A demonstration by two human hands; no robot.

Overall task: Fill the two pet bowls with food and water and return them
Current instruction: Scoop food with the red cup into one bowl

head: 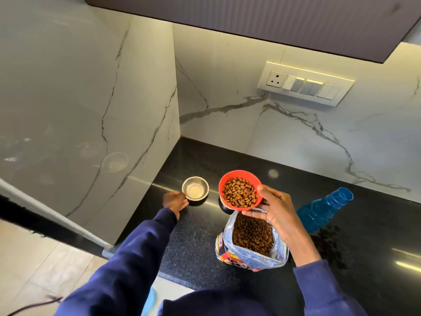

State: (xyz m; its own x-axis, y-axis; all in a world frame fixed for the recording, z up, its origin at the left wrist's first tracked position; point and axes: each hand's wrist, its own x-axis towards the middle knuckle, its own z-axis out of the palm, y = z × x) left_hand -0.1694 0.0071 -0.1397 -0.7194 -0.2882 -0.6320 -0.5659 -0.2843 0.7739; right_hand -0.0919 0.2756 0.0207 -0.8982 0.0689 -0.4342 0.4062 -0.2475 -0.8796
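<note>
A steel pet bowl (pixel 195 187) with a black base stands on the black counter (pixel 196 233) near the corner, with no food in it. My left hand (pixel 175 201) holds its near-left side, fingers curled against it. My right hand (pixel 274 209) grips an orange bowl (pixel 239 190) heaped with brown kibble, lifted and tilted just above the open food bag (pixel 251 244). A dark round object (pixel 224 208) sits under the orange bowl, mostly hidden. A blue plastic bottle (pixel 323 208) without a cap stands to the right.
Marble walls (pixel 227 119) close the corner behind and to the left of the bowls. A switch panel (pixel 305 84) is on the back wall, under a dark overhead cabinet (pixel 250 21). The counter's front edge runs near my body, with floor tiles (pixel 34 270) at lower left.
</note>
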